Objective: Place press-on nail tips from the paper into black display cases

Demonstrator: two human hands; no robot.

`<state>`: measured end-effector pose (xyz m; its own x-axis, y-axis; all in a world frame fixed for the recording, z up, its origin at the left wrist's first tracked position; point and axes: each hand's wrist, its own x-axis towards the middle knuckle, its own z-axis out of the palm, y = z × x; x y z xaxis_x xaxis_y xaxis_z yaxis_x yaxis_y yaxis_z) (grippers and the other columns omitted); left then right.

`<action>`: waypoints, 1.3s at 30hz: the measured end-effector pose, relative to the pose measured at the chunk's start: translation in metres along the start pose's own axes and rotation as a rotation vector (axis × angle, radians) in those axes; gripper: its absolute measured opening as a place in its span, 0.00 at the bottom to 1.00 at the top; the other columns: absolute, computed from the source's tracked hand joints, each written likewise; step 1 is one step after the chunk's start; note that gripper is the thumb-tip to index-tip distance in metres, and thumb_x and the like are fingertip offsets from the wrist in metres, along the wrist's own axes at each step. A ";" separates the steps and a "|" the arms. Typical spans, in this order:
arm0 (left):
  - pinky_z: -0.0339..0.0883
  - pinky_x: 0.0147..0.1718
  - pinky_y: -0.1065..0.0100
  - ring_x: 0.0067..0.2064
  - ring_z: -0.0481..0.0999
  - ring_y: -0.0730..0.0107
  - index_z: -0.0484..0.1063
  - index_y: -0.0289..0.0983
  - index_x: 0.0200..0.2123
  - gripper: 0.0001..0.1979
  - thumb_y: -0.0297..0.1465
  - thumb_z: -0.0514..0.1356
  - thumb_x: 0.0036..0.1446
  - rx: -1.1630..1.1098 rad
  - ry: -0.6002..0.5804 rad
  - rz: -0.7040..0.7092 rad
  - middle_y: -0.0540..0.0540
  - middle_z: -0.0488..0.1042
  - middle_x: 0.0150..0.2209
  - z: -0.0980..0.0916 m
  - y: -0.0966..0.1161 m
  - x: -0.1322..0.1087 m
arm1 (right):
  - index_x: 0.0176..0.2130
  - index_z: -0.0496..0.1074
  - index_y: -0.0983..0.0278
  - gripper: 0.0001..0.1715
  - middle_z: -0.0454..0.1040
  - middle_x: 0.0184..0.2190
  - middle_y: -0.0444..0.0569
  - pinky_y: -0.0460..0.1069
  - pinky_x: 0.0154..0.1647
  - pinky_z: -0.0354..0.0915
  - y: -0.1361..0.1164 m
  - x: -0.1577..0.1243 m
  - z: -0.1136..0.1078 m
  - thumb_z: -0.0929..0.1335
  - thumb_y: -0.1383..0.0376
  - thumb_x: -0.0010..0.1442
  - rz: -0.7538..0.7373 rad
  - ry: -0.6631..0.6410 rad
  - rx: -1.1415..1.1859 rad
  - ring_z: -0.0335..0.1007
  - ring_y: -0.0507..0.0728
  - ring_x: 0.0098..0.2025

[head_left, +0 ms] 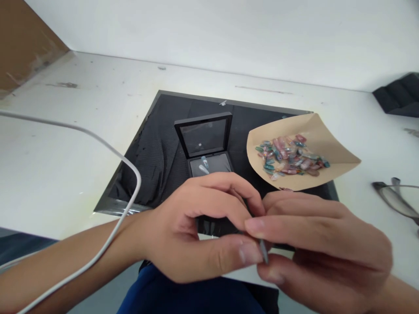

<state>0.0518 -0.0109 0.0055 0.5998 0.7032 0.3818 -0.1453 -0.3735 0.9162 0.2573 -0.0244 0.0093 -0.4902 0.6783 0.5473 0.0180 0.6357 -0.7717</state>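
My left hand (209, 226) and my right hand (321, 244) meet at the near edge of the table. Between their fingertips they pinch a small grey press-on nail (263, 252), seen nearly edge-on and partly covered by the fingers. Behind the left hand stands a black case (203, 115) with its windowed lid raised. Two pale blue-grey press-on nails (204, 165) lie in its grey base, whose front is hidden by the hand. Beyond the right hand, a brown paper tray (340, 150) holds many loose coloured press-on nails (291, 156).
A black mat (147, 144) lies under the case and paper tray on the white table (101, 87). A white cable (139, 183) crosses over my left forearm. Eyeglasses (396, 200) rest at the right, and a black stepped object (399, 96) stands behind them.
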 end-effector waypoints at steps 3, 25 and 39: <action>0.79 0.43 0.71 0.39 0.81 0.71 0.75 0.31 0.31 0.05 0.27 0.67 0.56 -0.093 0.021 -0.045 0.42 0.77 0.38 0.001 0.001 0.000 | 0.45 0.76 0.71 0.12 0.79 0.26 0.46 0.45 0.25 0.72 -0.001 -0.001 0.001 0.73 0.69 0.61 -0.005 -0.006 0.018 0.75 0.51 0.27; 0.74 0.31 0.78 0.30 0.77 0.78 0.72 0.32 0.27 0.09 0.28 0.69 0.51 -0.113 -0.014 -0.042 0.43 0.76 0.34 0.000 -0.003 -0.002 | 0.47 0.73 0.67 0.10 0.82 0.30 0.45 0.45 0.37 0.76 -0.005 -0.001 -0.001 0.70 0.68 0.64 -0.057 -0.093 -0.182 0.79 0.51 0.32; 0.75 0.34 0.76 0.33 0.78 0.74 0.71 0.33 0.29 0.08 0.29 0.67 0.53 -0.153 0.035 -0.015 0.43 0.77 0.33 0.004 -0.003 -0.005 | 0.47 0.73 0.64 0.08 0.83 0.31 0.44 0.44 0.38 0.78 -0.005 0.000 0.000 0.69 0.66 0.66 -0.047 -0.093 -0.169 0.80 0.50 0.32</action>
<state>0.0528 -0.0157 0.0007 0.5753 0.7296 0.3696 -0.2567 -0.2681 0.9286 0.2574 -0.0279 0.0136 -0.5720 0.6147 0.5430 0.1352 0.7237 -0.6768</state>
